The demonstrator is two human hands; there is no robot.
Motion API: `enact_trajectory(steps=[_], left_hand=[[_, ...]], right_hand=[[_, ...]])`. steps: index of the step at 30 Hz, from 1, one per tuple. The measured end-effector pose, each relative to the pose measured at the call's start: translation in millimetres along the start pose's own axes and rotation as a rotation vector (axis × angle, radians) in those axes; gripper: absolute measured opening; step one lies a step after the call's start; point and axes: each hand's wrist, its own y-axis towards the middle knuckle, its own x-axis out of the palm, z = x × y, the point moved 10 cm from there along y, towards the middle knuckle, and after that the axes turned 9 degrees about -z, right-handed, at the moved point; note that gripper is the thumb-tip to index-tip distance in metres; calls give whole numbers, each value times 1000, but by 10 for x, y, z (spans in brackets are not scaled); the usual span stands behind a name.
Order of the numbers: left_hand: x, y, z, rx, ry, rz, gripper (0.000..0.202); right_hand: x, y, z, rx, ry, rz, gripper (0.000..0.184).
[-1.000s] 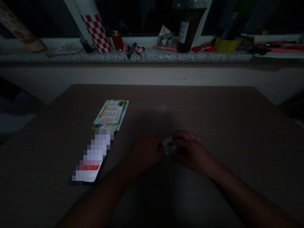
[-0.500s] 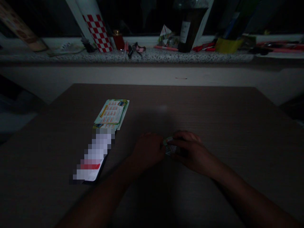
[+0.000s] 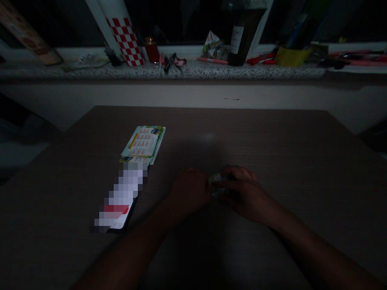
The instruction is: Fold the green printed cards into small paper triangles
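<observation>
A small piece of printed paper (image 3: 216, 190), green and white and apparently folded, lies between my hands over the middle of the dark wood-grain table. My left hand (image 3: 192, 187) is closed at the paper's left edge, with its fingertips turned away from view. From the other side, my right hand (image 3: 243, 191) has its curled fingers and thumb on the paper, covering its right part. Dim light and shadow hide the exact folds. To the left lies a stack of printed calendar sheets (image 3: 143, 141), green-edged with rows of red figures.
A lit phone (image 3: 127, 197), its screen blurred out, lies just nearer than the stack. Beyond the table (image 3: 272, 137), the speckled windowsill (image 3: 187, 73) carries a red-checked cylinder (image 3: 128, 42), a dark labelled container (image 3: 238, 44), a yellow holder (image 3: 292, 56) and pens.
My right index finger and thumb have shifted slightly on the paper. My left hand stays in place; the whole view has drifted a little.
</observation>
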Motion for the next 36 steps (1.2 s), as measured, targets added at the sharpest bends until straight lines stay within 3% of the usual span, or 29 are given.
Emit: enact_trajectory(steps=[5,19,36], left_hand=[[-5,3,-16,-10,-10,21,25],[3,-2,-17,-7,2,59,23],[-8,10,-21,-29,3,20,22]], right_hand=[[19,14,45,21,5,45,28],[28,30,35,41,1,-6,34],[32,53,94,72,27,61,28]])
